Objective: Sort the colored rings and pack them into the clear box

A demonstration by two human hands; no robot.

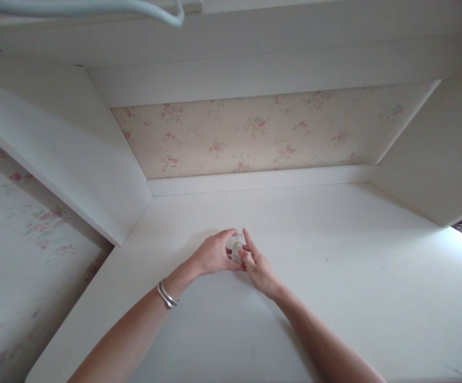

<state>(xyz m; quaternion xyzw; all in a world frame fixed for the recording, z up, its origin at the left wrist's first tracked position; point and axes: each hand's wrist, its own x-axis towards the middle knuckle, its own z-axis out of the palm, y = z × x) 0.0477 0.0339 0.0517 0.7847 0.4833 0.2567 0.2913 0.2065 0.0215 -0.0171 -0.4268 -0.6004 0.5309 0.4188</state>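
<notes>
A small, clear and whitish container (237, 244) with faint yellowish marks is between my two hands, over the white desktop. My left hand (213, 254) curves around its left side, with the thumb in front and the fingers behind, and a silver bangle circles that wrist. On the other side, my right hand (258, 267) grips it with bent fingers, one finger pointing up along its edge. Its exact kind is too small to make out, and the fingers cover part of it. I cannot tell whether its base touches the desktop.
The white desktop (335, 298) is bounded by a left side panel (67, 143), a right side panel (434, 143) and a low back strip (263, 179). A shelf (255, 42) overhangs the back, with a white cable (95, 7) above. Floral wallpaper (231, 135) shows behind.
</notes>
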